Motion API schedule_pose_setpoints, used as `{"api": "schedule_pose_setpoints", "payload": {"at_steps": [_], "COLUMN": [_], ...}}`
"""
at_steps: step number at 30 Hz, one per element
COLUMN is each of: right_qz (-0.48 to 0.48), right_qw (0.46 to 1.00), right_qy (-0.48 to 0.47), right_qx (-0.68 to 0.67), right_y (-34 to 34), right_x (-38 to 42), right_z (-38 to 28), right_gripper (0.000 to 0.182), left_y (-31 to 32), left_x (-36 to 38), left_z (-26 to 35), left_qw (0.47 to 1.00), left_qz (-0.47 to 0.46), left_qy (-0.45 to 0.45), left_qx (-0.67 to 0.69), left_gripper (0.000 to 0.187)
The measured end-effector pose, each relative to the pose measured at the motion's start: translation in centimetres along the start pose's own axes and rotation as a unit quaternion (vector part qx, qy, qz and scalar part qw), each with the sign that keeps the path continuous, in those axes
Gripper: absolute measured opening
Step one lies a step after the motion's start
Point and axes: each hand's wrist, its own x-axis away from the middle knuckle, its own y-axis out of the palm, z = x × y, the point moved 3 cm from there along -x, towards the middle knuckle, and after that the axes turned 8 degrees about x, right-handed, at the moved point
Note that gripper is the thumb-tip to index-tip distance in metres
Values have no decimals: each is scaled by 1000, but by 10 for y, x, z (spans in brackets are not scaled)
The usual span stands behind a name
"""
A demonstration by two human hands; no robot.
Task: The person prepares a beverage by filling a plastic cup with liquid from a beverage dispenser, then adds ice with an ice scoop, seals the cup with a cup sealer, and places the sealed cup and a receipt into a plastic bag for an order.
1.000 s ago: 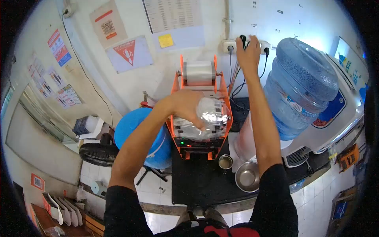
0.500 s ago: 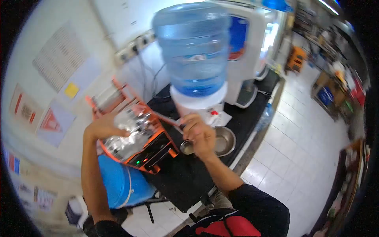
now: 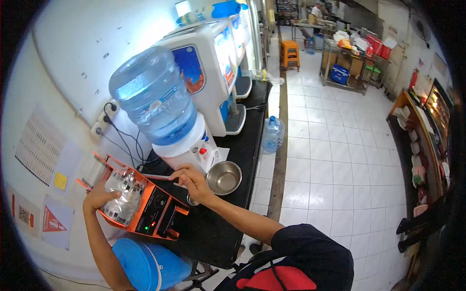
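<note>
An orange cup sealer (image 3: 160, 208) stands tilted in view at the left end of the black counter, lights glowing on its dark front panel. Crumpled clear plastic with dark print (image 3: 125, 196) covers its top. My left hand (image 3: 101, 198) grips the machine's upper left side, thumb across the plastic; the other fingers are mostly hidden. At the right, my right hand (image 3: 193, 183) is closed round the end of the sealer's metal lever (image 3: 154, 177). Partly under that wrist sits a small metal cup (image 3: 192, 201). Beside the hand is a steel bowl (image 3: 224, 177).
A water dispenser (image 3: 189, 145) with a large blue bottle (image 3: 153, 99) stands behind the bowl. White drink machines (image 3: 208, 53) line the wall. Below the counter is a blue bucket (image 3: 145, 264). A plastic water jug (image 3: 273, 135) stands on the tiled floor. Far off, a person (image 3: 317, 12) stands.
The camera view has turned right, so the counter things appear further left. Both hands keep their places, left on the sealer and right at the lever.
</note>
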Motion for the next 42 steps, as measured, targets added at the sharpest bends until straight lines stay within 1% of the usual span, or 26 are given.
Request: {"api": "schedule_pose_setpoints", "payload": {"at_steps": [2,3,5,6,9,10,13,14,17,20,23,26,28,30,31,32,33,34,36,38,39,41,42], "right_qz": [-1,-1,9,15,27,30,23,12,19,13,-1,-3,12,5,-9,-17,-24,-24,-22,-24,-26,-28,-31], "right_qw": [999,998,999,999,999,999,997,997,997,997,998,997,999,998,998,999,999,999,998,997,996,999,998], "right_qy": [37,55,44,36,29,29,76,82,74,73,65,81,47,47,57,42,25,40,65,76,77,42,53], "right_qx": [-10,-15,-18,-11,-3,-1,-4,5,-30,-6,11,7,-14,-33,-34,-13,8,-5,-14,7,22,17,7], "right_y": [0,1,2,3,5,5,4,3,4,4,2,2,2,6,3,2,2,1,4,4,4,5,6], "right_x": [2,2,3,3,5,4,5,6,5,7,5,6,8,11,10,9,10,10,9,5,3,3,2], "right_z": [-5,-7,-3,-3,-3,-4,-6,-4,-9,-6,-6,-7,2,3,3,6,9,11,5,-7,-10,-2,-6], "right_gripper": [30,30,30,30,30,30,30,29,27,26,25,26,28,29,30,30,31,31,32,32,32,33,33], "left_y": [0,0,3,8,25,26,29,29,31,28,28,28,22,20,18,18,17,16,16,17,17,16,16], "left_x": [3,6,13,13,8,8,10,12,17,12,14,15,1,-5,-6,-3,-6,-9,-10,-8,-7,-6,-5], "left_z": [7,4,-6,-10,-3,-3,1,6,15,3,5,10,-20,-35,-39,-30,-37,-42,-45,-41,-38,-34,-34], "left_qw": [998,992,967,947,955,956,952,952,952,945,947,949,936,922,927,929,934,929,930,934,939,946,946], "left_qz": [46,99,201,242,224,235,250,250,252,264,263,266,277,293,280,276,278,285,285,273,261,237,236], "left_qy": [-11,10,46,62,69,57,52,37,50,76,80,63,107,114,103,103,93,100,82,74,46,-3,-11], "left_qx": [-47,-82,-148,-203,-184,-168,-166,-173,-165,-175,-166,-159,-188,-228,-227,-222,-205,-213,-217,-218,-220,-221,-221], "left_gripper": [93,94,95,90,79,68,66,66,65,62,62,66,72,77,81,79,76,74,77,83,85,90,92]}}
